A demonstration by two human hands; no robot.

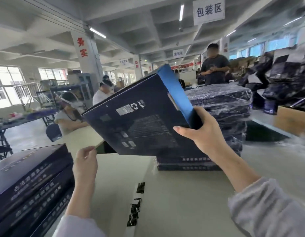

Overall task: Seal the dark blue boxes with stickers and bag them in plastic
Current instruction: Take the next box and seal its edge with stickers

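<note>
Large factory hall. Coffered white ceiling (131, 19), fluorescent tubes (181, 12) lit. White sign (209, 11) with black characters hanging overhead. Square white pillar (87, 53) with red characters, left of centre. Tall windows (8, 82) along left wall, bright daylight. Pale grey floor (27, 134). Cream table (174, 194) in foreground; grey metal cabinet (87, 82) beside pillar; second table (6, 124), dark-legged, far left

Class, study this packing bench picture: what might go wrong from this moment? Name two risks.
1. The right hand grips the tilted dark blue box by one corner, in mid-air; it may slip or twist free.
2. The sticker strips lie loose on the table between the forearms; a sleeve might sweep them away.
</note>
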